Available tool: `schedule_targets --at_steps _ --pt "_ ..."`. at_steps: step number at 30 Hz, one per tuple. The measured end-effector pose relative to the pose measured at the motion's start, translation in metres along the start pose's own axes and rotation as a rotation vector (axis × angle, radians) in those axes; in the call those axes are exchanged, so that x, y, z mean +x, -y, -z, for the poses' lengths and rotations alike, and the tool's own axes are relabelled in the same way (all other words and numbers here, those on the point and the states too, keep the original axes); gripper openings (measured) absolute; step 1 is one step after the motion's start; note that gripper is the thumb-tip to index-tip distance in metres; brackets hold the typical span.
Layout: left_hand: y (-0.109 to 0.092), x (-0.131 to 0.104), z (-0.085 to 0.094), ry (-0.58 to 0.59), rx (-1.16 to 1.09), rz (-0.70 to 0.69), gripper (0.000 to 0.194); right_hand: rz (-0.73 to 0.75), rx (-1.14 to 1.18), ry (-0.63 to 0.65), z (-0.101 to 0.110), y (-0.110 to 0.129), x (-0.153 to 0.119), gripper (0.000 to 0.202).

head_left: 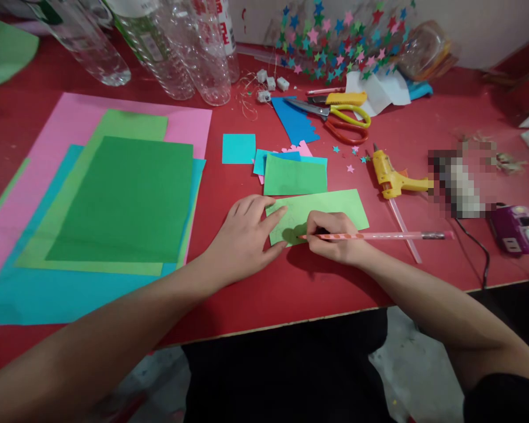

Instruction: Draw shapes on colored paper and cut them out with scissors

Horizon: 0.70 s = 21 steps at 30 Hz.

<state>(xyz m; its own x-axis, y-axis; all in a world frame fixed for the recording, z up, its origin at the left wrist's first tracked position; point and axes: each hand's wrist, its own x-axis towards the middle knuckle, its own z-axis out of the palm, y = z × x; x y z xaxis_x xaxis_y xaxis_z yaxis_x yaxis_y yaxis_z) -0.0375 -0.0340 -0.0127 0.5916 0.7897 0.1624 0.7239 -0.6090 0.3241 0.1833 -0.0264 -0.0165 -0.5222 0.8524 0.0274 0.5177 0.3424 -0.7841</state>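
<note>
The right hand [332, 236] pinches the pencil [392, 235] near its tip, held to the light-green strip [335, 204] on the red table [247, 305]; the left hand [242, 238], fingers spread, rests over the strip's left end — best to press evenly and draw lightly, so nothing slips.

Left hand [243, 238] spread palm-down, right hand [336, 248] curled

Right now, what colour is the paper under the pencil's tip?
Light green; the paper shows best in the head view.
</note>
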Motion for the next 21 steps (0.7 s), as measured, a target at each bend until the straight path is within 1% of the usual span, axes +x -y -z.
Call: schedule_targets --at_steps 6,14,21 --pt "0.0002 -0.0005 0.0002 -0.003 -0.004 -0.001 0.053 0.003 -0.025 0.013 -0.0005 -0.0019 -0.0005 0.013" --pt "-0.0004 -0.0004 0.0005 0.0 -0.035 0.007 0.052 -0.006 0.012 0.024 0.0016 0.0067 0.0004 0.011" --pt "-0.0004 -0.0004 0.0002 0.008 -0.022 0.008 0.053 0.038 0.025 0.009 -0.0017 0.0052 0.0011 0.009"
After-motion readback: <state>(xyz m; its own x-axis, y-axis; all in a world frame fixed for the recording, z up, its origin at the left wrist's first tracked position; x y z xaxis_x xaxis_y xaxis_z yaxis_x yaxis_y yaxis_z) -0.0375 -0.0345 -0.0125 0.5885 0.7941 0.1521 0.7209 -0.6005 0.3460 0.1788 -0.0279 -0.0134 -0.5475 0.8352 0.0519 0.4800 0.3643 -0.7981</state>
